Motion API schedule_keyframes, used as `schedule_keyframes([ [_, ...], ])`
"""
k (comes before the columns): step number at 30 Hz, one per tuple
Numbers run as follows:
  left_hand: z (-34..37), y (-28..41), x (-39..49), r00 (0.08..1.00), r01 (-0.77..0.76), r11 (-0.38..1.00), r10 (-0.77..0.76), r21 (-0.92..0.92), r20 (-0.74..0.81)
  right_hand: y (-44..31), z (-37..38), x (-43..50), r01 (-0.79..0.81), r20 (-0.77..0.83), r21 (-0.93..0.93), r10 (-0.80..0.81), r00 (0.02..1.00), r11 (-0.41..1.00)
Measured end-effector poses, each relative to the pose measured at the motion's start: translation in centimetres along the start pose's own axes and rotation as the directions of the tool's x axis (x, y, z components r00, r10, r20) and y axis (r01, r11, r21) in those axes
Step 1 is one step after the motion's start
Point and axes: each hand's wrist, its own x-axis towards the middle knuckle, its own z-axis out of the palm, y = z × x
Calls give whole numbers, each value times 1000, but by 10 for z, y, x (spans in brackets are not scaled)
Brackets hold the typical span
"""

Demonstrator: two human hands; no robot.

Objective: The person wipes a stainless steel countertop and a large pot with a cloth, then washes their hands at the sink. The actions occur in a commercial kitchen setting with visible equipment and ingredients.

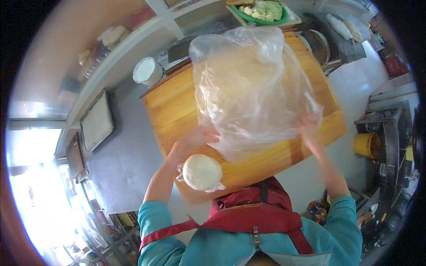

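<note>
A large clear plastic sheet or bag (pixel 246 89) lies crumpled over the wooden board (pixel 173 113) in front of me. At its near left edge is my left hand (pixel 204 134), fingers against the plastic; whether they grip it cannot be told. My right hand (pixel 309 124), blurred, is at the plastic's right edge, partly behind or within its folds. Close to my left forearm, a round white lump wrapped in thin plastic (pixel 202 173), perhaps dough, sits at the board's near left corner. What lies under the plastic is not clear.
A white tub (pixel 147 71) stands beyond the board's left back edge. Behind the board is a green basket of cauliflower (pixel 283 15). A rectangular tray (pixel 97 122) lies at the left on the grey surface. To the right are a round pan (pixel 316 46) and a yellow bucket (pixel 365 145).
</note>
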Motion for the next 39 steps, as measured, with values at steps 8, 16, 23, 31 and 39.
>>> schedule_keyframes([
  [8, -65, -20, 109, 840, 285, 944, -162, 167, -518, 85, -133, -14, -392, 17, -185, 402, 916, 901],
  [16, 49, 27, 171, 955, 38, 984, 16, 174, -298, 34, -53, -141, -709, 250, 697, 963, 98, -108],
  [23, 40, 59, 86, 926, 262, 634, -377, -727, 5, 30, -121, -171, -754, 715, 656, 289, 637, 37],
  [31, -266, 170, 92, 517, -644, 723, 169, -251, -839, 183, -410, 105, -267, -443, 63, 266, 856, 962],
  [39, -141, -53, 19, 782, 441, 832, -172, 337, -599, 103, -157, 47, -446, 172, -64, 450, 876, 893],
])
